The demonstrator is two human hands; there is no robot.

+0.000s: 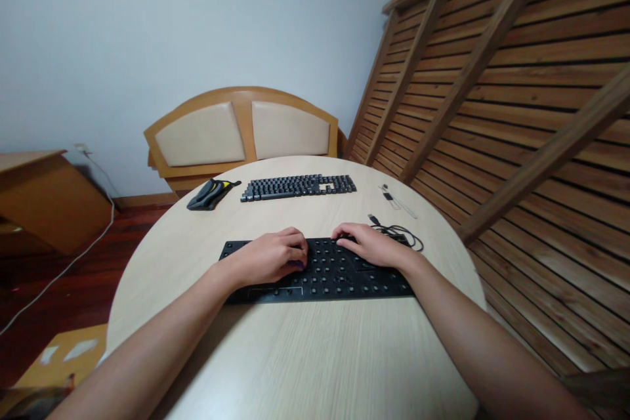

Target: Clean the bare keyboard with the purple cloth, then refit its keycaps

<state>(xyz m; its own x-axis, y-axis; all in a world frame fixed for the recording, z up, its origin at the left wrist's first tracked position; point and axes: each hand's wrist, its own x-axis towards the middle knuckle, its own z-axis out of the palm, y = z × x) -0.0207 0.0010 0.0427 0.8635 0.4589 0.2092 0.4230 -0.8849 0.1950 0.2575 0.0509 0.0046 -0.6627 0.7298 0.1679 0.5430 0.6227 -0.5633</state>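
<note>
A black keyboard base (339, 279) with its keycaps off lies across the table in front of me, small switch posts showing in rows. My left hand (275, 256) is over its left middle, fingers curled together; a bit of something dark purple shows under the fingertips, too little to name. On the upper right part of the base rests my right hand (367, 244), fingers stretched and slightly apart, holding nothing. Behind the base, loose black keycaps (295, 187) are laid out in keyboard order, with a gap toward the right.
The keyboard's coiled USB cable (398, 231) lies behind my right hand. Black and yellow gloves (211, 195) sit at the table's back left. Small metal tools (394, 198) lie at the back right. A slatted wooden frame (472, 98) leans beside the round table (305, 354).
</note>
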